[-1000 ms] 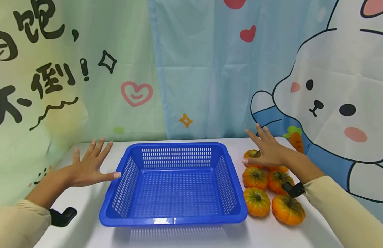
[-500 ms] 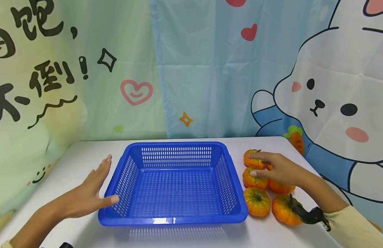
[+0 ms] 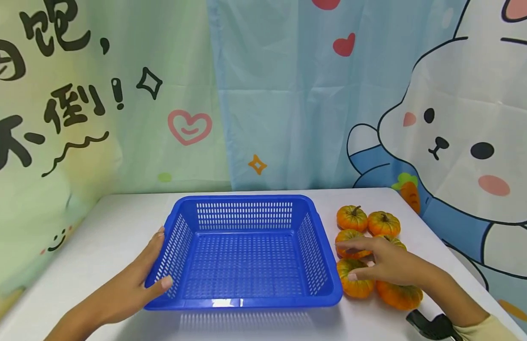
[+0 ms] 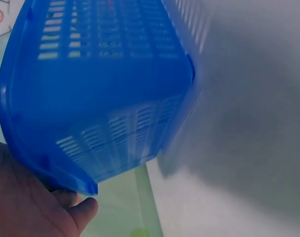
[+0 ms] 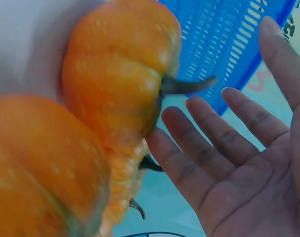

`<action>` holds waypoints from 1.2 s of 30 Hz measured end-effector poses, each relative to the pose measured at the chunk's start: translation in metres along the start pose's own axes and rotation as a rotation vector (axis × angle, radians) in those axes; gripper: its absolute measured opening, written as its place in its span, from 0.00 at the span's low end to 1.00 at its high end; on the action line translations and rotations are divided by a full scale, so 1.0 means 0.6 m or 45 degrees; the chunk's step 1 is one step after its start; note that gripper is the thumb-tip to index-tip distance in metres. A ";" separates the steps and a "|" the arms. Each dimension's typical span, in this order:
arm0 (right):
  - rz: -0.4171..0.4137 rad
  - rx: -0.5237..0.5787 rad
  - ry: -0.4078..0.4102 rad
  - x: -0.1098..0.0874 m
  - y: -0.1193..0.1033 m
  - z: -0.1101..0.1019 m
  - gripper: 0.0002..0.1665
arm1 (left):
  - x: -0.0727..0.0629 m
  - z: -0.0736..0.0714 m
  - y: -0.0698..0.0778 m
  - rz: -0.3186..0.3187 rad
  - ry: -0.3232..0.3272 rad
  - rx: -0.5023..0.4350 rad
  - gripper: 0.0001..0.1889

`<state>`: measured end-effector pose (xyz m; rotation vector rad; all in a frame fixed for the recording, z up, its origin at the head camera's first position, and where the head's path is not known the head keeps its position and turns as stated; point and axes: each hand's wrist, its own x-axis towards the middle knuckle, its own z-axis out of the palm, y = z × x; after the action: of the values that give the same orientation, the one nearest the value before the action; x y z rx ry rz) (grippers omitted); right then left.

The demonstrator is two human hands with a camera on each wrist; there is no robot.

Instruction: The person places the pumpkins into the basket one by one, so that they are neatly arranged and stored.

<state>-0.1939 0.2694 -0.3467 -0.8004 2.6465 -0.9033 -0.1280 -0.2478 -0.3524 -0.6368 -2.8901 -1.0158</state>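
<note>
Pumpkins (image 3: 352, 219) beside wide right hand (image 3: 391, 263); wide left hand (image 3: 129, 284) at basket (image 3: 285, 301).
Crowded together, pumpkins could roll if brushed.

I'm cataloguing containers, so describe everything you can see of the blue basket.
The basket is blue, rectangular and plastic-looking, with a smooth rim, slotted walls and a finely perforated floor. A pale patch, perhaps glare, shows on its front rim. It stands upright on the white table, nothing visible inside, with the pumpkins to its right in the head view. The left hand appears to touch its left rim, thumb over the edge.
</note>
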 end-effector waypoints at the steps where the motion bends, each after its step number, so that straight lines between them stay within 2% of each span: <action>1: 0.011 0.009 -0.014 0.000 0.000 0.002 0.36 | -0.002 0.003 0.001 0.012 0.012 0.007 0.49; 11: 0.024 0.014 -0.048 -0.003 0.016 0.011 0.34 | -0.012 0.025 -0.004 0.091 0.125 0.067 0.54; 14: 0.051 -0.014 -0.055 -0.002 0.017 0.015 0.33 | -0.014 0.029 -0.004 0.068 0.141 0.082 0.56; 20: 0.109 -0.022 -0.046 -0.003 0.021 0.021 0.31 | -0.012 0.030 0.002 -0.002 0.118 0.135 0.62; 26: 0.011 -0.019 -0.108 0.000 0.030 0.026 0.24 | -0.010 0.033 0.004 -0.010 0.127 0.162 0.62; 31: 0.016 0.009 -0.157 0.001 0.032 0.026 0.23 | -0.010 0.036 0.002 -0.041 0.129 0.165 0.62; 33: 0.029 0.017 -0.156 0.000 0.030 0.023 0.23 | -0.010 0.037 0.002 -0.059 0.131 0.157 0.61; 36: -0.004 0.003 -0.113 -0.001 0.027 0.015 0.23 | -0.008 0.039 0.001 -0.066 0.141 0.141 0.61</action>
<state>-0.1970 0.2761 -0.3637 -0.8251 2.5678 -0.8508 -0.1206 -0.2351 -0.3711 -0.4863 -2.8551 -0.8587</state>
